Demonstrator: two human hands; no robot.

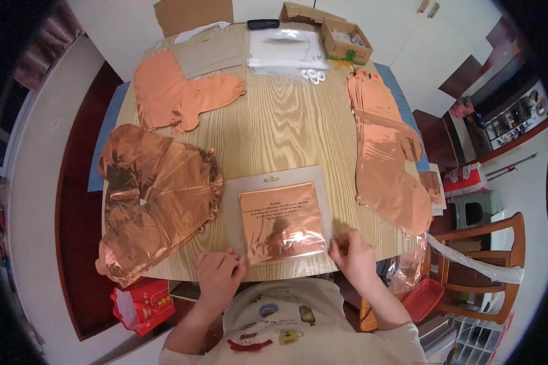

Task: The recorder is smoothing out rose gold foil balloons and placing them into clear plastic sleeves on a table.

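Note:
A flat package (281,219) lies on the table right in front of me. It has a grey card backing with a hanging slot at its top, and a folded copper foil piece under clear film with dark print. At the card's lower left corner is my left hand (218,274), its fingers curled and the thumb against the edge. My right hand (354,258) pinches the card's right edge near the lower corner. Large flat copper foil balloons (158,198) are piled on the left. Another stack of flat foil balloons (386,158) runs along the right side.
More matte copper foil balloons (179,94) lie at the far left beside grey cards (216,58). Clear plastic bags (286,48), white rings (313,76) and an open cardboard box (346,45) sit at the far edge. A wooden chair (511,261) stands to the right, a red bag (143,307) below left.

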